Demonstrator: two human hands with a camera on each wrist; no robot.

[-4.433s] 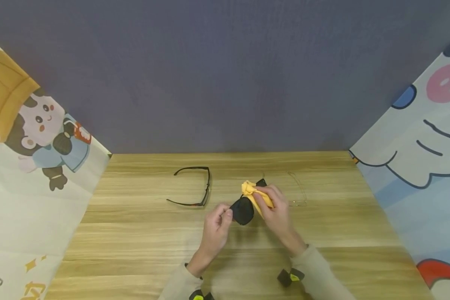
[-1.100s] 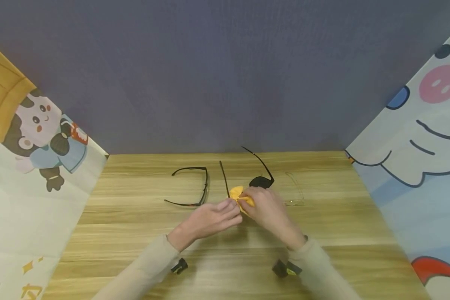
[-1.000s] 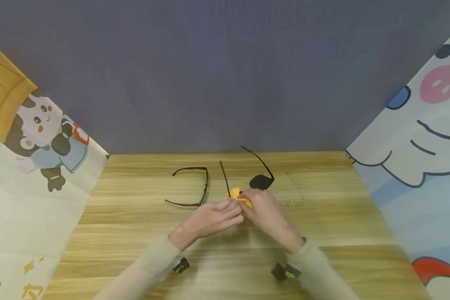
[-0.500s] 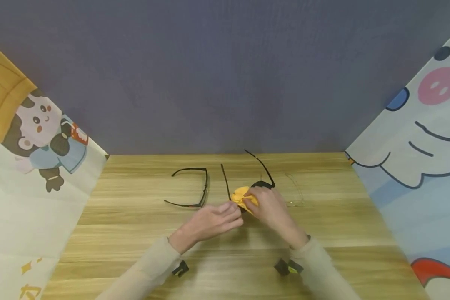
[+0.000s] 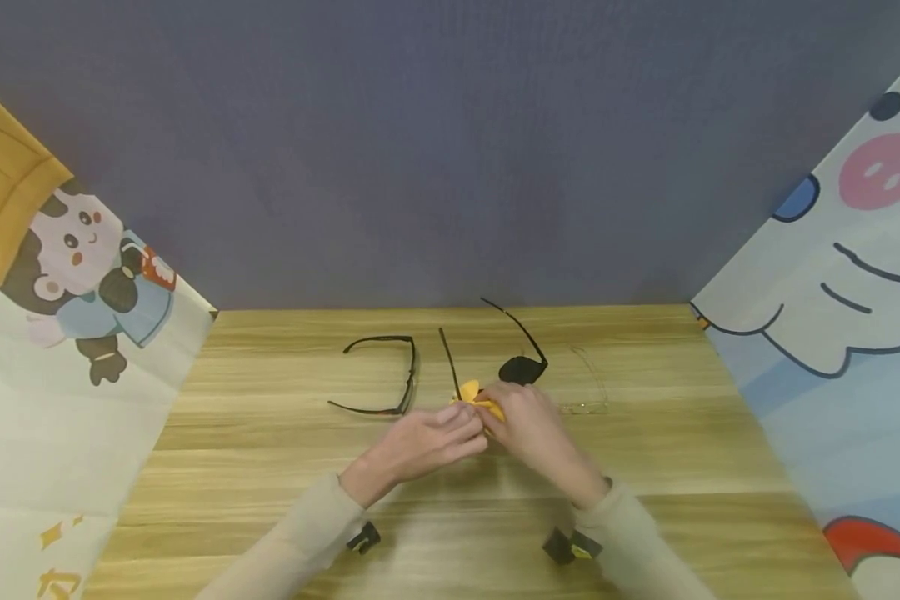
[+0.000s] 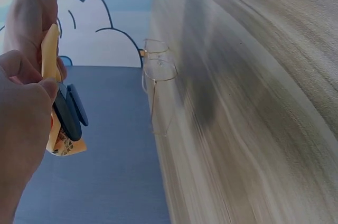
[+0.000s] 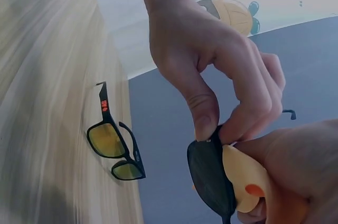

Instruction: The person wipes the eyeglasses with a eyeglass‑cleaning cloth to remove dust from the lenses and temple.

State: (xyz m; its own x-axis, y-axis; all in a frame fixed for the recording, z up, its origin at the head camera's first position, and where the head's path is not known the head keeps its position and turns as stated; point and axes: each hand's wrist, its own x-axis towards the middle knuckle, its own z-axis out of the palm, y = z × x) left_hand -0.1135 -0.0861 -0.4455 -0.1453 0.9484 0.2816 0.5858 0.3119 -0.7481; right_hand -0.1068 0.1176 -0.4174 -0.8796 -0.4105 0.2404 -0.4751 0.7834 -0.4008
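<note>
My left hand (image 5: 427, 442) pinches a pair of black sunglasses (image 5: 522, 370) at the left end of the frame, between thumb and fingers in the right wrist view. My right hand (image 5: 532, 429) grips a yellow cloth (image 5: 470, 390) against the left lens, which the hands mostly hide in the head view. Seen from the right wrist, the cloth (image 7: 247, 174) lies against one face of the dark lens (image 7: 208, 176). Both temples are unfolded and point away from me. The sunglasses are held up off the table.
Black-framed glasses (image 5: 409, 375) with yellow lenses (image 7: 107, 140) lie unfolded on the wooden table (image 5: 270, 500), to the left. Thin gold wire-rimmed glasses (image 6: 160, 70) rest to the right. A grey wall (image 5: 450, 167) stands behind the table, with cartoon-printed panels at both sides.
Since the earliest frame, my left hand has changed its hold, the sunglasses' temples have turned away from me, and the cloth has moved onto the left lens. Lately my right hand shifts slightly back and forth.
</note>
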